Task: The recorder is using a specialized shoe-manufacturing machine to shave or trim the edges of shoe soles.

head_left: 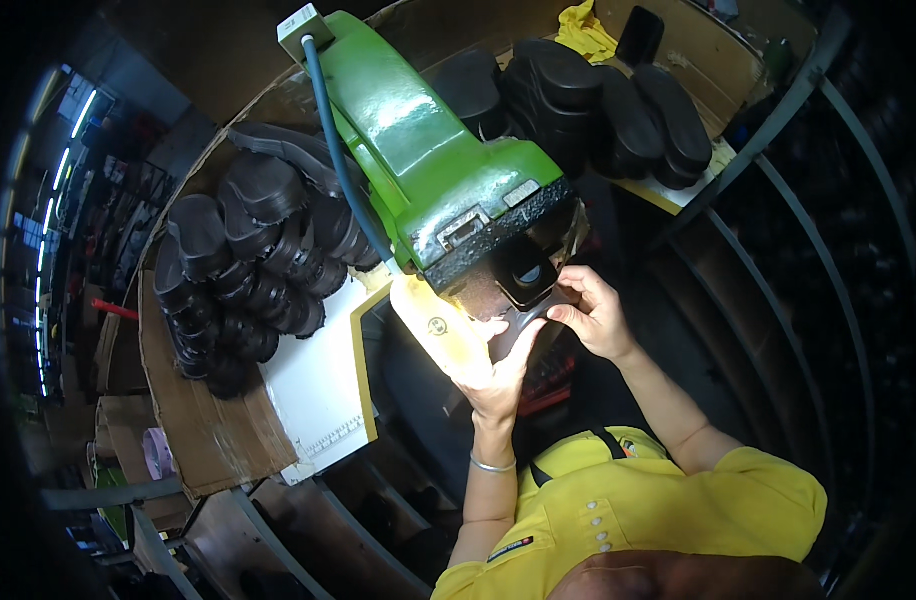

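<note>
A green machine (pixel 448 150) with a dark, worn front edge reaches over the place where I work. Below its head, my left hand (pixel 498 378) and my right hand (pixel 595 315) come together at a smooth, dark grey piece (pixel 518 335). The left thumb and fingers close around its near left side. On the right, my thumb and fingertips pinch its edge, close to a black block (pixel 526 272) under the machine head. Most of the piece is hidden by my hands and the machine, so its kind cannot be made out.
Black shoe soles (pixel 265 188) are heaped at the left, and more black soles (pixel 556 75) stand behind the machine. A white tabletop (pixel 313 395) with a yellow edge lies by cardboard walls (pixel 213 430). A blue cable (pixel 328 130) runs down the machine. Grey metal bars (pixel 793 215) line the right.
</note>
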`<state>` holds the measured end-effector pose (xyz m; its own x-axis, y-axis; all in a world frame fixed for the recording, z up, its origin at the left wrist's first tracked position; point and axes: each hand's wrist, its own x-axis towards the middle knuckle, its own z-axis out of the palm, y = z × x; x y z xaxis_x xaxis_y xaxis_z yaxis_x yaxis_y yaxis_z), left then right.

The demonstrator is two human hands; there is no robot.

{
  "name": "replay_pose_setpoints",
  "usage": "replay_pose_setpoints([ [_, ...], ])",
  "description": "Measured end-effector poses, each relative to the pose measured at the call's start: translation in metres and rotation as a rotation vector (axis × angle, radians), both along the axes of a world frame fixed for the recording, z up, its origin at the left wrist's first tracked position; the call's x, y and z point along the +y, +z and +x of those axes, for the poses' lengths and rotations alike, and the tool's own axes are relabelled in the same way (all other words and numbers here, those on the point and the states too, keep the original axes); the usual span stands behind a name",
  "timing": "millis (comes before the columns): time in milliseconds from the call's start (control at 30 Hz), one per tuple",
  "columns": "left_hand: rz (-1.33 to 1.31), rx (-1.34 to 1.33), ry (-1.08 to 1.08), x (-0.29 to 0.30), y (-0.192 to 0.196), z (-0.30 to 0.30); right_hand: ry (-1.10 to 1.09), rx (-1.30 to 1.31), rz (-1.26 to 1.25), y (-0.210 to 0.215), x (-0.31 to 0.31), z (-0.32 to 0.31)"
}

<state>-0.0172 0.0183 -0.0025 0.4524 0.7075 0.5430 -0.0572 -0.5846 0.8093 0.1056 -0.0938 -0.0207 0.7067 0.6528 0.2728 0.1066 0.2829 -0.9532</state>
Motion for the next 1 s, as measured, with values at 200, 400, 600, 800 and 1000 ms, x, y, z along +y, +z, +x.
replay_pose_setpoints([
  [200, 0.050, 0.006, 0.034, 0.000, 0.001, -0.001, 0.057, 0.061, 0.040, 0.001, 0.004, 0.001],
  [400, 0.050, -0.024, 0.020, -0.005, -0.002, -0.003, 0.065, 0.049, 0.024, 0.001, 0.001, 0.001],
  [600, -0.086, -0.015, 0.042, -0.011, -0.004, -0.007, 0.075, 0.054, 0.007, 0.003, 0.004, -0.002],
  [800, -0.211, -0.211, 0.176, -0.021, -0.037, -0.019, -0.038, -0.099, -0.074, 0.008, 0.020, -0.019],
  [1000, -0.042, -0.360, 0.141, -0.017, -0.055, -0.035, 0.002, -0.231, -0.142, 0.026, 0.015, -0.031],
])
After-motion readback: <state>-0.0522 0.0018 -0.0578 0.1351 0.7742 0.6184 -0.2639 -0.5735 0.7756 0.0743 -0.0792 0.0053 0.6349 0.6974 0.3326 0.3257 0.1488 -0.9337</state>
